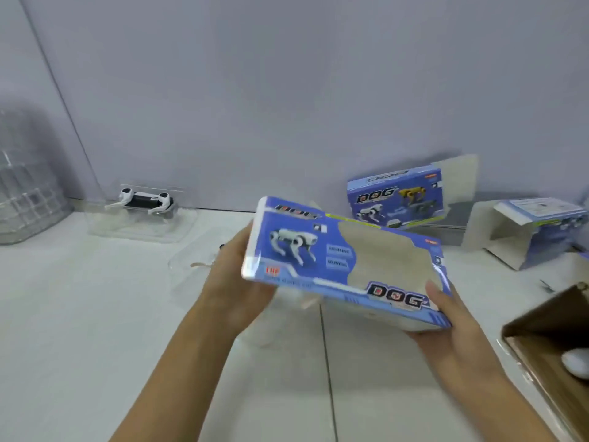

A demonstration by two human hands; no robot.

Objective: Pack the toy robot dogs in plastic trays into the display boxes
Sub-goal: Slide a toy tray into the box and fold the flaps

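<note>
- Display box [347,263], blue with a dog picture and the word DOG, is held up in the air above the white floor [95,314], in the middle of the view.
- Its long side runs from the upper left down to the lower right, so it is tilted, with the left end higher and farther away.
- Its big front face points up toward the camera, and a large window in that face shows a plain tan inside.
- Left hand [236,282] grips the short left end of the box, with fingers curled round the edge.
- Right hand [452,327] holds the lower right corner, with the thumb on the front face and the fingers under the box.
- Toy robot dog [146,200], white and black, sits in a clear plastic tray [140,228] on the floor, far to the left by the wall.
- Another clear tray [191,266] lies on the floor just behind the left hand; what is in it is too blurry to tell.
- A second blue box [396,199] stands against the wall behind the held one.
- A third box [522,231] lies open on its side at the right.
- A brown carton [548,333] is at the right edge with something white inside.
- A stack of clear plastic [25,186] stands at the far left.
</note>
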